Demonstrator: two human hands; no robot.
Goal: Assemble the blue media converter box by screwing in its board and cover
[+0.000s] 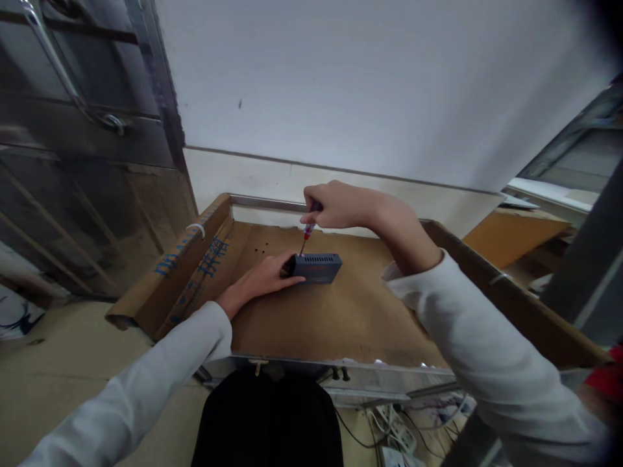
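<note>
A dark grey box-shaped device (318, 269) with a row of vent slots along its upper side stands on the cardboard-lined bench. My left hand (267, 275) grips its left end, thumb along the near face and fingers at the back. Above that end, my right hand (331, 205) is wrapped round the handle of a screwdriver (307, 231). Its shaft points down and its tip meets the device's upper side near the left corner. Whether a screw sits under the tip is too small to tell. Several tiny dark screws (261, 248) lie on the cardboard behind my left hand.
Folded cardboard walls (195, 259) with blue print edge the bench on the left, and more cardboard (491, 285) on the right. A white wall (341, 91) rises behind. A metal door (87, 130) is at left. Power strips and cables (396, 431) lie below the bench.
</note>
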